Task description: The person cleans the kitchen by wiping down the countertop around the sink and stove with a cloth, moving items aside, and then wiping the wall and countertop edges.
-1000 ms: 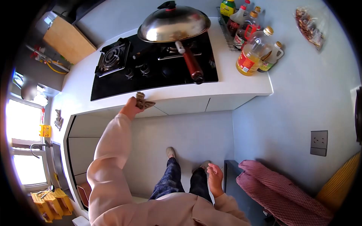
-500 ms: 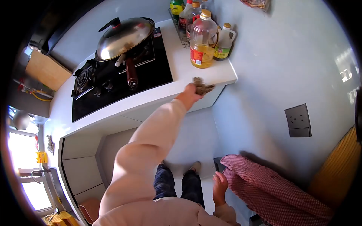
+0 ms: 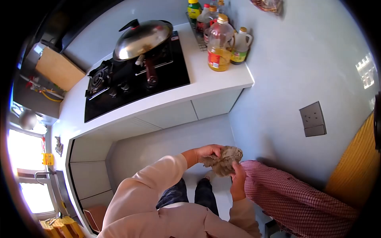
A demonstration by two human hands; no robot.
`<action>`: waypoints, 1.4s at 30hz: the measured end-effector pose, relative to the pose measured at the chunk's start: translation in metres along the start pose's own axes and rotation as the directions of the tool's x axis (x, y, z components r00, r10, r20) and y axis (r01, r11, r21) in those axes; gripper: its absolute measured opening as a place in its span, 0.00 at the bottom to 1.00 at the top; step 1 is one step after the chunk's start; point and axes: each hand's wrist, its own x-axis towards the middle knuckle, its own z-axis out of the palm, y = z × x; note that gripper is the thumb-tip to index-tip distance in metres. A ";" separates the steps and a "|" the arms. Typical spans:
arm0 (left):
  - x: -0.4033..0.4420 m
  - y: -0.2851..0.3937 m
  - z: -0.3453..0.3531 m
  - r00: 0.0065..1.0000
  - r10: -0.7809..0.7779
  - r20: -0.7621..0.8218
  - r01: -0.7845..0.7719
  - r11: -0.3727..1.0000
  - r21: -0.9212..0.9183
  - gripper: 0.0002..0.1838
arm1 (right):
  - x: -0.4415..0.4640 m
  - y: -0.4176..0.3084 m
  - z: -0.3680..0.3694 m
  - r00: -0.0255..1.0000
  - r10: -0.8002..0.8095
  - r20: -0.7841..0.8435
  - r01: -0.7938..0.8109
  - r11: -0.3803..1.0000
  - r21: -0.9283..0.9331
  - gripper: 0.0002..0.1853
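Note:
A crumpled grey-brown rag is held up in front of my body, above the floor, between my two hands. My left hand is closed on its left side, the thumb lying over the cloth. My right hand pinches the lower right edge of the rag, fingers partly hidden behind it. Beyond the hands runs the white countertop, away from the rag.
A lidded wok sits on the black gas stove. An oil bottle and several other bottles stand at the counter's right corner. A red checked cloth hangs to my right, below a wall socket.
My left hand has drawn back from the counter edge with the rag, towards my body. The right hand, open before, has come up and taken hold of the rag too.

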 end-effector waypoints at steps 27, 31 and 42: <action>0.096 0.176 -0.079 0.395 0.788 0.473 -0.088 -0.480 0.873 0.19 | -0.021 0.059 -0.046 0.964 -0.267 0.001 0.217 0.782 -0.585 0.17; 0.119 0.105 0.012 0.533 0.536 0.655 -0.393 -0.529 0.752 0.24 | -0.025 0.052 -0.038 0.974 -0.226 0.009 0.179 0.746 -0.641 0.15; 0.021 0.187 -0.115 0.503 0.542 0.674 0.256 -0.838 0.482 0.05 | -0.016 0.097 -0.004 0.967 -0.193 0.165 0.253 0.769 -0.587 0.13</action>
